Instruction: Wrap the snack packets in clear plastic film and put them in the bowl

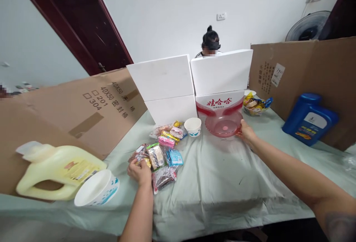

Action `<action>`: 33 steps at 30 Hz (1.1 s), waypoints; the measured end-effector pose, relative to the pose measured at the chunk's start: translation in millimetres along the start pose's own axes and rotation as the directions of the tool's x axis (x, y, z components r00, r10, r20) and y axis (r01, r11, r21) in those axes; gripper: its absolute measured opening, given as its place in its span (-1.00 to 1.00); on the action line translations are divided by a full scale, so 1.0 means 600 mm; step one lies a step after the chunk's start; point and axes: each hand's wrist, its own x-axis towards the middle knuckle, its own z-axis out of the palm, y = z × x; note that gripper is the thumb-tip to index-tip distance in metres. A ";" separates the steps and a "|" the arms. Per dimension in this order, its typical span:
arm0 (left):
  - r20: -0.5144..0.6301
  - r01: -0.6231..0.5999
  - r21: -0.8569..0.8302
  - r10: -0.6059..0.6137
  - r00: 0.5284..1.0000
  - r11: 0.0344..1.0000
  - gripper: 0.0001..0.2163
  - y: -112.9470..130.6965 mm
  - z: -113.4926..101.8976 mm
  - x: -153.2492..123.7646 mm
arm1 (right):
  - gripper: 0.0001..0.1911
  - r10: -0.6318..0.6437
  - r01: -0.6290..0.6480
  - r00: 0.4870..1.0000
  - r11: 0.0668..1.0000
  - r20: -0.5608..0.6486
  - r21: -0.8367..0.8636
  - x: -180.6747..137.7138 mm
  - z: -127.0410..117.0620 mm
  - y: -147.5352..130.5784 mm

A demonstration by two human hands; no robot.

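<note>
My right hand [247, 134] grips the right rim of a translucent pink plastic bowl [224, 126], which is close to the white and red box. At the left edge of a pile of wrapped snacks, my left hand [139, 172] has its fingers closed around a small snack packet [146, 162] with yellow on it; the fingers partly hide it. Beside that hand lie a clear packet with a green edge [156, 156], a blue packet [175, 157] and a dark snack bag [164, 179]. Pink and yellow packets [168, 138] lie farther back.
A small white paper bowl [193, 127] stands left of the pink bowl; a larger one [97, 190] tilts beside a pale yellow jug [61, 171]. White panels [169, 82] and cardboard [83, 112] border the table. Right are a snack bowl [256, 110] and blue bottle [308, 119]. A person [210, 43] sits behind.
</note>
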 end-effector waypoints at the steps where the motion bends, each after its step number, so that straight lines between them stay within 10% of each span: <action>1: 0.003 -0.002 0.000 0.002 1.000 1.000 -0.86 0.000 -0.001 0.001 | -0.39 0.011 -0.010 1.000 0.999 0.017 -0.033 0.003 0.008 0.002; 9: -0.001 -0.017 -0.018 0.017 1.000 1.000 -0.90 -0.008 0.003 0.004 | -0.52 -0.242 0.237 0.969 0.886 0.037 -0.399 0.002 0.071 -0.047; 17: -0.005 -0.023 -0.018 0.023 1.000 1.000 -0.91 -0.019 0.007 0.004 | -0.32 -0.477 0.771 0.620 0.521 0.623 -0.367 -0.093 0.249 -0.108; 21: -0.012 -0.029 -0.014 0.029 1.000 0.999 -0.91 -0.021 0.007 0.006 | -0.55 -0.411 0.812 0.559 0.446 0.720 -0.377 -0.087 0.283 -0.127; 28: -0.003 -0.003 -0.021 0.003 1.000 1.000 -0.92 -0.023 0.007 0.011 | -0.64 -0.595 0.807 0.590 0.439 0.545 -0.395 -0.082 0.132 -0.138; 33: 0.001 0.033 -0.023 -0.033 0.999 0.999 -0.91 -0.013 0.008 0.014 | -0.68 -0.655 0.610 0.745 0.591 0.128 -0.528 -0.062 -0.052 -0.046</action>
